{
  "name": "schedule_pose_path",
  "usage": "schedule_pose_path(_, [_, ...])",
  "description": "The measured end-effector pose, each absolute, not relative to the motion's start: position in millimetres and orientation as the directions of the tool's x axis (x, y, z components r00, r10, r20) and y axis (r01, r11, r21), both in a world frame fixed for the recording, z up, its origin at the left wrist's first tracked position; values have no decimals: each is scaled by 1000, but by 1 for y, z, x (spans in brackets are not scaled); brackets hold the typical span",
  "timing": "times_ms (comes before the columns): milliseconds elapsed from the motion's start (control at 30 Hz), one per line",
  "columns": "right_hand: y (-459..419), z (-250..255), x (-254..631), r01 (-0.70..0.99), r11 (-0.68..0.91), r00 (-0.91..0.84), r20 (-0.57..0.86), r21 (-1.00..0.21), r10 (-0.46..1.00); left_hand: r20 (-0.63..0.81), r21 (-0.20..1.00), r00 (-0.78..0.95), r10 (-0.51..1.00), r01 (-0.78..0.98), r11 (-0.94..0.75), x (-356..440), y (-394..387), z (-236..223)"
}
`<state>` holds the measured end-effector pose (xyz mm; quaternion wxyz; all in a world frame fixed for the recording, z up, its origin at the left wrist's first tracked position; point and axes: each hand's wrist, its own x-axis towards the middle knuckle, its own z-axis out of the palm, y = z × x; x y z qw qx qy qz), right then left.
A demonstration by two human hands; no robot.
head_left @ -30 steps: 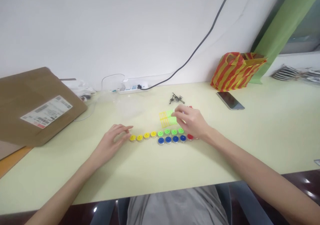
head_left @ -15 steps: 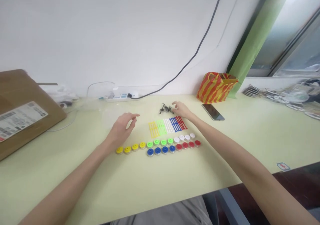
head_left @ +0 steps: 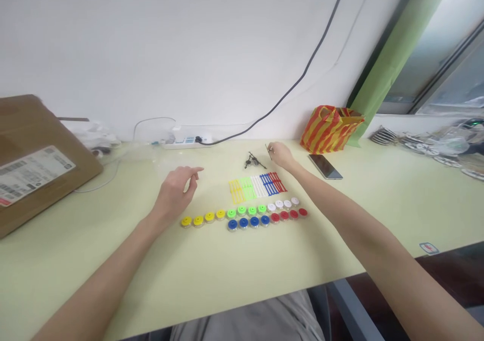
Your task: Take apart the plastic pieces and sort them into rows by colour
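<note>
Along the pale-yellow table [head_left: 230,265], a cardboard mailer [head_left: 38,164] lies at the far left, with a striped plastic bag [head_left: 330,129] and a phone [head_left: 325,166] off to the right. Between them sit two rows of coloured plastic discs [head_left: 245,216], and a neat band of coloured plastic strips [head_left: 257,186] lies just beyond. The change since a moment ago is at the right hand [head_left: 282,155]: it has shifted off the small cluster of dark metal pieces [head_left: 254,160] and now pinches a thin dark pin [head_left: 269,152] in its fingertips, just beside that cluster. The left hand [head_left: 174,192] hangs open and empty above the table, left of the strips.
</note>
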<state>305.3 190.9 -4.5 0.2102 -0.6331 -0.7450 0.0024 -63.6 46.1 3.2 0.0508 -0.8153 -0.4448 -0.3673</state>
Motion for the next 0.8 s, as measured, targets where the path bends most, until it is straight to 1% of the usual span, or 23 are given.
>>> schedule_pose_path(67, [180, 3, 307, 929, 200, -77, 367, -312, 927, 661, 246, 337, 671, 747, -617, -58, 42, 6])
schedule_pose_path(133, [160, 8, 299, 855, 285, -66, 455, -432, 888, 668, 258, 342, 661, 726, -637, -51, 37, 8])
schedule_pose_path(200, [130, 11, 283, 674, 438, -72, 537, -595, 841, 670, 280, 350, 654, 697, -660, -40, 32, 9])
schedule_pose_path(233, [112, 11, 272, 567, 491, -100, 537, -661, 838, 669, 291, 357, 651, 681, -672, -35, 29, 10])
schedule_pose_path(300, [75, 10, 249, 344, 530, -187, 497, -775, 848, 656, 297, 395, 643, 648, -701, -23, 22, 10])
schedule_pose_path(367, [42, 9, 228, 170, 496, -264, 446, -852, 855, 636, 279, 457, 622, 616, -737, -12, 16, 8])
schedule_pose_path(433, [19, 7, 215, 63, 463, -294, 427, -884, 855, 618, 263, 506, 602, 588, -765, -4, 11, 6])
schedule_pose_path(500, [8, 3, 209, 22, 439, -292, 414, -898, 862, 608, 271, 522, 598, 571, -775, 1, 8, 3])
schedule_pose_path(700, [3, -11, 208, -81, 307, -356, 316, -948, 880, 601, 377, 498, 625, 512, -772, 7, 3, 1])
schedule_pose_path(800, [-5, -7, 205, -133, 299, -344, 327, -945, 880, 618, 408, 466, 633, 499, -765, 10, -1, 3])
